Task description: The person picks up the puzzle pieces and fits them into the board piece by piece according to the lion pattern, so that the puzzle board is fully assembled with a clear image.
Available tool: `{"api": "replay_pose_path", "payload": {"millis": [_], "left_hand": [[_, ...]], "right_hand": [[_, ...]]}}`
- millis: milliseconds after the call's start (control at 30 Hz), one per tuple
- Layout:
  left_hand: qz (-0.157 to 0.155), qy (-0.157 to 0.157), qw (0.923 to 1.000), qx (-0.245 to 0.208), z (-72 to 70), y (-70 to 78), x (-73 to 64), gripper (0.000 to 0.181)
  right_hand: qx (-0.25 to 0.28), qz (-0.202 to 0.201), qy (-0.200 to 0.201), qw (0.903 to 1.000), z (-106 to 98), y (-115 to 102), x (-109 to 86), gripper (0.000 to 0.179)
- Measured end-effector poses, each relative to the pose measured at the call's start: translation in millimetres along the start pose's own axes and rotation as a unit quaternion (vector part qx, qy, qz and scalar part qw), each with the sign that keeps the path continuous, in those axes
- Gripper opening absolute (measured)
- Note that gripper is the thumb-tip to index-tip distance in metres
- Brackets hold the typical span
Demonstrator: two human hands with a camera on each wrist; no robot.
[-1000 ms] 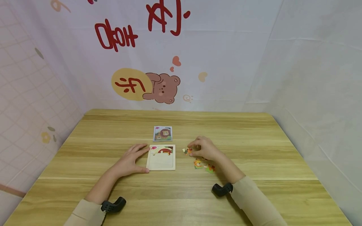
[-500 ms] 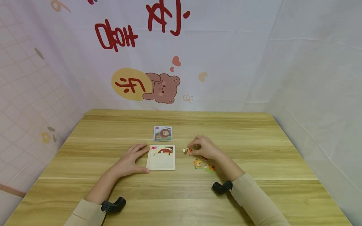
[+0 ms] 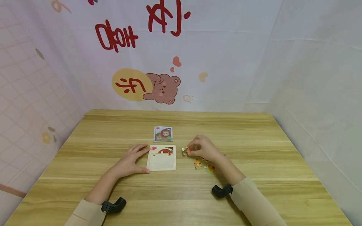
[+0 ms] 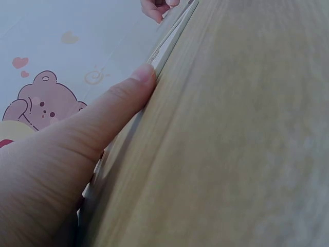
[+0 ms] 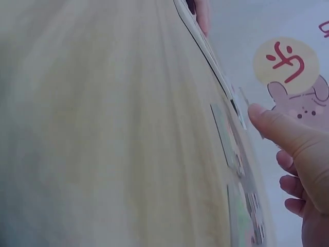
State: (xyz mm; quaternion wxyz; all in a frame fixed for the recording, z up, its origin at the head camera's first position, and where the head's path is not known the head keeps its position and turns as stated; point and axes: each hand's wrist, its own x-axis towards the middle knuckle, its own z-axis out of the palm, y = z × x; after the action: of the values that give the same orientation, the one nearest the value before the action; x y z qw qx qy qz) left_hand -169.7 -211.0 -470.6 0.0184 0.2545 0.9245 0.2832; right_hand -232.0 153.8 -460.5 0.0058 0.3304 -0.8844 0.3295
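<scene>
A square jigsaw puzzle board (image 3: 160,163) lies mid-table, its top strip filled with a pink flower and part of a lion's mane. Spread along the board's left side, my left hand (image 3: 128,161) touches it with a straight thumb (image 4: 115,103) near the lower corner and fingertips higher up. To the right of the board, my right hand (image 3: 205,149) pinches a small puzzle piece (image 3: 185,151) between thumb and fingers, just above the table. Loose puzzle pieces (image 3: 198,164) with orange and green print lie below that hand; its wrist partly hides some.
Behind the board lies a square picture card (image 3: 163,134) with a lion on it. The wooden table (image 3: 181,201) ends at a white cloth backdrop printed with a bear (image 3: 165,88). Each wrist wears a black camera mount (image 3: 222,191).
My right hand has shifted the pinched piece slightly left, and the piece now looks tilted. My left hand and the board have stayed in place.
</scene>
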Motion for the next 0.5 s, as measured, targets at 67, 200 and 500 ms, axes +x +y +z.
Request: {"api": "replay_pose_path", "payload": {"millis": [67,200,500], "left_hand": [[0.002,0.003,1.0000,-0.001,0.4,0.1,0.1,0.098],[0.007,0.010,0.9999,-0.001,1.5,-0.1,0.1,0.097],[0.003,0.004,1.0000,-0.001,1.3,1.2,1.4,0.097]], "right_hand": [[-0.004,0.002,0.009,0.9999,0,-4,-0.1,0.024],[-0.005,0.007,0.021,0.9997,2,-14,0.1,0.023],[-0.023,-0.032,0.055,0.9977,14,-29,4.6,0.026]]}}
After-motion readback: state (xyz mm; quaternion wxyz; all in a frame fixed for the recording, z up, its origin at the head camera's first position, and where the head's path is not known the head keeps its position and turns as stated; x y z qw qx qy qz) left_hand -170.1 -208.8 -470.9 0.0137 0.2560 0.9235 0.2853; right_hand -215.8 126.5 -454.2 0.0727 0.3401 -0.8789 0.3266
